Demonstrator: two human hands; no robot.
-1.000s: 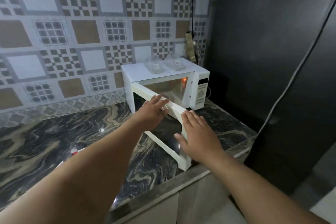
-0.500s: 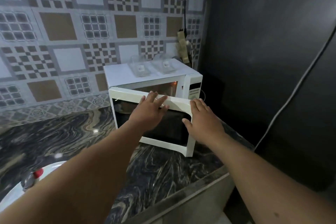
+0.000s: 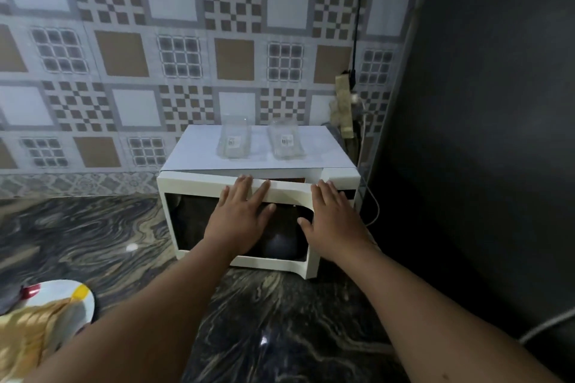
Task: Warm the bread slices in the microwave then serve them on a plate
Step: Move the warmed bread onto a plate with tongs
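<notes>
A white microwave [image 3: 199,152] stands on the dark marbled counter against the tiled wall. Its door [image 3: 193,221], white-framed with a dark window, is almost closed; a thin gap shows along the top right. My left hand [image 3: 239,221] presses flat on the door's middle with straight fingers. My right hand [image 3: 333,221] presses flat on the door's right edge. The inside of the microwave is hidden. A white plate [image 3: 67,305] sits at the lower left of the counter with a bread bag in clear wrap [image 3: 25,336] lying on it.
Two clear glass containers [image 3: 235,141] [image 3: 286,141] stand on top of the microwave. A power strip with a black cable [image 3: 343,109] hangs on the wall right of it. A dark wall [image 3: 482,134] closes off the right side. The counter edge runs below my forearms.
Both hands have pushed the door from wide open to nearly closed. The view has swung to face the microwave head on.
</notes>
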